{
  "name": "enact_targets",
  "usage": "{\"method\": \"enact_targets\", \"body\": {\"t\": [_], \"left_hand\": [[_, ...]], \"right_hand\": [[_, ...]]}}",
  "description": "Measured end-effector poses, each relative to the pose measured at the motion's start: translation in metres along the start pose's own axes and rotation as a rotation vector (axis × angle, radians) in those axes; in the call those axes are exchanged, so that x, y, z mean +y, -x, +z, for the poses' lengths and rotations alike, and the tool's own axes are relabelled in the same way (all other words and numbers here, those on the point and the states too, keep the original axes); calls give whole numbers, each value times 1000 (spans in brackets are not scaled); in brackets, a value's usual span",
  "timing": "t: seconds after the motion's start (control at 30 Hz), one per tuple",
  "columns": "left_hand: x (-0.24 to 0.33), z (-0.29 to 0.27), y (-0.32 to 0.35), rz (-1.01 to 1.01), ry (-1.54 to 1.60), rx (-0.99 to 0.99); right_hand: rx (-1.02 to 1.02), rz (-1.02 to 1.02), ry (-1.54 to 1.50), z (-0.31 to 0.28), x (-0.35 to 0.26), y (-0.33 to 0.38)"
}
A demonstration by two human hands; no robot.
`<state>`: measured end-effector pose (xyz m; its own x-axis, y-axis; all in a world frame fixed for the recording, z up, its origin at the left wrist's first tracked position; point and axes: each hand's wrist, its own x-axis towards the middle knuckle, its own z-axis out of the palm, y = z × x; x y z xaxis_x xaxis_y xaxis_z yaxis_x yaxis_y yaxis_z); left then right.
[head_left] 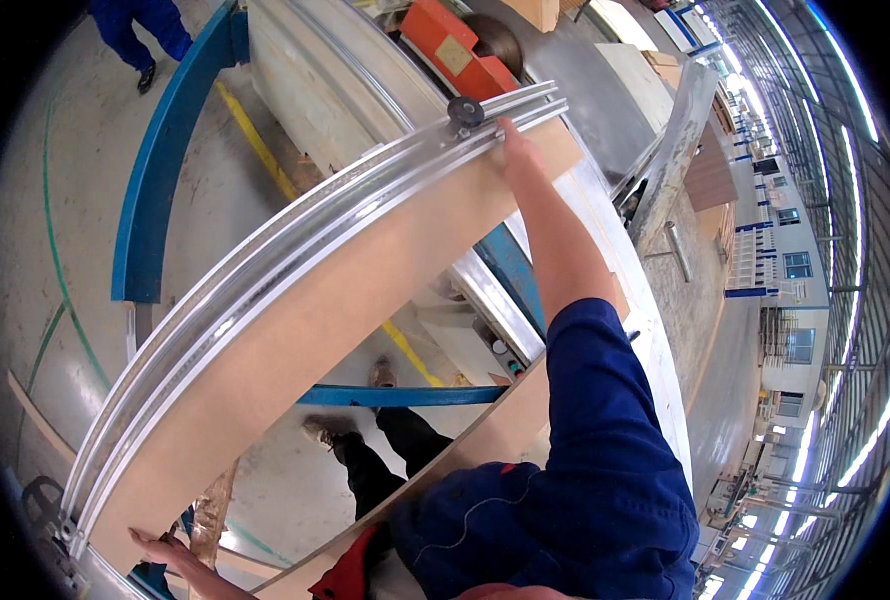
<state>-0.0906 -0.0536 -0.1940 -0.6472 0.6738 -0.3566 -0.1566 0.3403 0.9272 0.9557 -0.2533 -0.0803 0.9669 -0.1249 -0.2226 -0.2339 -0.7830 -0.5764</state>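
Observation:
A long brown wooden board point(295, 335) lies along a ribbed aluminium fence point(215, 310), running from the lower left to the upper middle. At the board's far end my right hand point(517, 150) is closed at the edge where board and fence meet, close to a round black knob point(465, 112); most of its fingers are hidden. At the near left end, my left hand point(162, 550) grips the board's edge with a digit on the top face and the rest out of sight. The board passes across the space in front of me, between both hands.
An orange-red machine guard point(455, 50) with a dark round part beside it stands beyond the fence. A blue curved metal frame point(150, 190) rises at the left. Below are a blue crossbar point(400, 396) and another board point(510, 425). Someone in blue trousers point(140, 25) stands at the far left.

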Motion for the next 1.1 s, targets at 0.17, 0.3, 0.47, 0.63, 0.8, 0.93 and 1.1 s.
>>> {"method": "enact_targets", "body": {"t": [0.17,0.3,0.47,0.63,0.8,0.93,1.1], "left_hand": [[2,5,7,54,2,-20],[11,14,23,45,-22,-11],[37,18,37,5,-232,32],[60,54,83,431,-1270,694],[62,178,242,1468,-1076,-510],[59,280,392,1419,-1015,-1127],[61,342,501,1641,-1141,-1354]], "right_hand": [[22,107,-11,-1,-4,0],[44,49,77,0,-5,0],[60,147,28,3,-4,2],[36,116,166,-3,-15,13],[-38,201,39,-23,-23,43],[55,272,-33,-36,-32,63],[13,289,-78,-47,-34,65]]}}
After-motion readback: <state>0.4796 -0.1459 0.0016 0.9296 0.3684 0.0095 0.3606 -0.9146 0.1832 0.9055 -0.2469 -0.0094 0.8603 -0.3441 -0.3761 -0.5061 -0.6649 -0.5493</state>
